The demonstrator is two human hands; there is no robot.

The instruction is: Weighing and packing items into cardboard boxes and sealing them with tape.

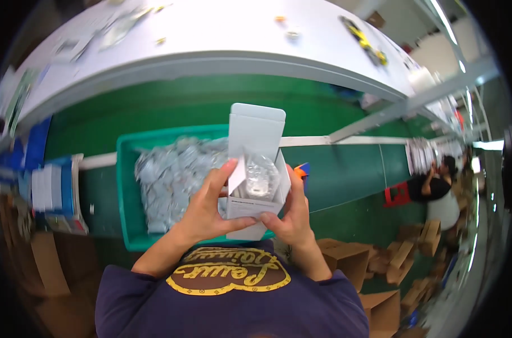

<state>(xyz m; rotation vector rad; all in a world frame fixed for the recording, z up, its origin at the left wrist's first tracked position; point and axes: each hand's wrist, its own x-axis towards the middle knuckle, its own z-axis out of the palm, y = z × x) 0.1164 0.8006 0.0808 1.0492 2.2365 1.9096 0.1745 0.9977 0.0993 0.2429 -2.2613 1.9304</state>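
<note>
Between my hands is a small white cardboard box (250,209), its tall lid flap (256,129) raised at the far side. Inside the box sits a white item in clear plastic wrap (261,179); its kind cannot be made out. My left hand (208,205) grips the box's left side, fingers on a side flap and thumb along the front. My right hand (292,217) closes round the right side, thumb at the front face. Below and left of the box stands a green plastic bin (126,197) full of grey-silver plastic packets (180,174).
Beyond the bin runs a white worktable (222,28) with a black-and-yellow tool (364,40) on it. An orange-and-blue object (303,170) shows behind my right hand. Open brown cartons (346,262) stand at the lower right. A person (436,183) sits near a red crate (397,195).
</note>
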